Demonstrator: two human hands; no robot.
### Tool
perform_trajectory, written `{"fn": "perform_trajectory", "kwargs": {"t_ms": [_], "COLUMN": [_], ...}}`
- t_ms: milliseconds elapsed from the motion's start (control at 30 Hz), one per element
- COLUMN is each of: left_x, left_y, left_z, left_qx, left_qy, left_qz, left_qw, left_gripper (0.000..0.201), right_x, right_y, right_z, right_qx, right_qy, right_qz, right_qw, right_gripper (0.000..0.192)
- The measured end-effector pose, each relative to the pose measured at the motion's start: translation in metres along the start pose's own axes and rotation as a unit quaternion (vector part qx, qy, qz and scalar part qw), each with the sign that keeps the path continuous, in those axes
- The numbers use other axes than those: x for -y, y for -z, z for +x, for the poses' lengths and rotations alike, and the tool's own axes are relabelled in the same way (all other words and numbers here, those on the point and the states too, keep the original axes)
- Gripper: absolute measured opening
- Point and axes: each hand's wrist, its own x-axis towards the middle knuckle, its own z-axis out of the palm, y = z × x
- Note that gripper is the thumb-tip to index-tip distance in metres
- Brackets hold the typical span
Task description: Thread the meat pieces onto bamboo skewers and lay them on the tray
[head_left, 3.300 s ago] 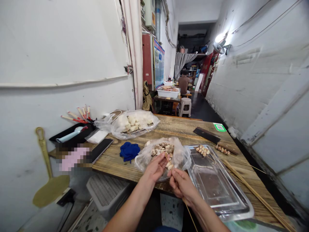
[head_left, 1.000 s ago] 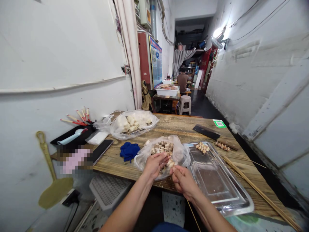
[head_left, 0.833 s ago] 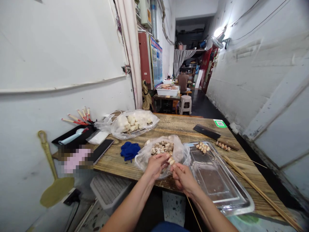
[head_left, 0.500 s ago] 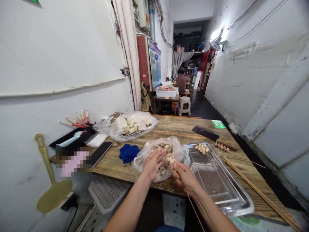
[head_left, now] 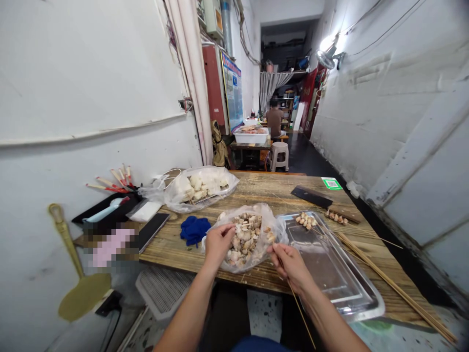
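A clear plastic bag (head_left: 273, 215) full of garlic cloves (head_left: 246, 237) lies open at the table's front. Over its left side is my left hand (head_left: 219, 244), thumb and fingers pinched together; what they hold, if anything, I cannot make out. My right hand (head_left: 289, 263), at the bag's right side, is closed around a thin bamboo skewer (head_left: 302, 315) whose lower end hangs past the table edge. Garlic cloves (head_left: 270, 235) show just beyond the right fingertips, at the skewer's upper end. On the metal tray (head_left: 322, 264) to the right lie skewered garlic cloves (head_left: 306, 221).
Right of the tray are loose bamboo skewers (head_left: 395, 288), a cleaver (head_left: 311, 196) and more garlic (head_left: 337, 218). Leftward lie a blue cloth (head_left: 194, 230), a dark phone (head_left: 154, 231) and a bag of pale pieces (head_left: 201, 188). A person (head_left: 274, 120) sits at the back.
My left hand has moved left from the middle of the garlic, its spread fingers now pinched. My right hand has shifted slightly right and down with the skewer.
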Motion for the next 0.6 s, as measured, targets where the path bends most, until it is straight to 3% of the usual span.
{"fn": "perform_trajectory", "kwargs": {"t_ms": [100, 167, 300, 433, 500, 600], "left_x": [0.004, 0.006, 0.007, 0.003, 0.002, 0.003], "left_y": [-0.008, -0.015, -0.029, -0.04, -0.042, -0.04], "left_z": [-0.006, -0.009, -0.013, -0.019, -0.021, -0.02], "left_qx": [0.099, 0.129, 0.101, 0.102, 0.12, 0.133], "left_qy": [-0.005, -0.01, -0.038, -0.061, -0.086, -0.082], "left_qz": [0.08, 0.125, 0.227, 0.359, 0.359, 0.29], "left_qw": [0.992, 0.984, 0.968, 0.926, 0.922, 0.944], "left_gripper": [0.011, 0.004, 0.008, 0.012, 0.014, 0.019], "right_x": [0.0, -0.001, -0.003, -0.005, -0.007, -0.009], "right_y": [0.0, 0.0, 0.002, 0.002, 0.002, 0.002], "right_z": [-0.003, -0.005, -0.008, -0.009, -0.008, -0.005], "right_qx": [0.001, 0.008, 0.02, 0.024, 0.025, 0.021], "right_qy": [-0.01, -0.013, -0.021, -0.026, -0.025, -0.021], "right_qz": [0.003, 0.005, 0.008, 0.003, 0.001, -0.002], "right_qw": [1.0, 1.0, 1.0, 0.999, 0.999, 1.0], "right_gripper": [0.038, 0.037, 0.035, 0.036, 0.035, 0.034]}}
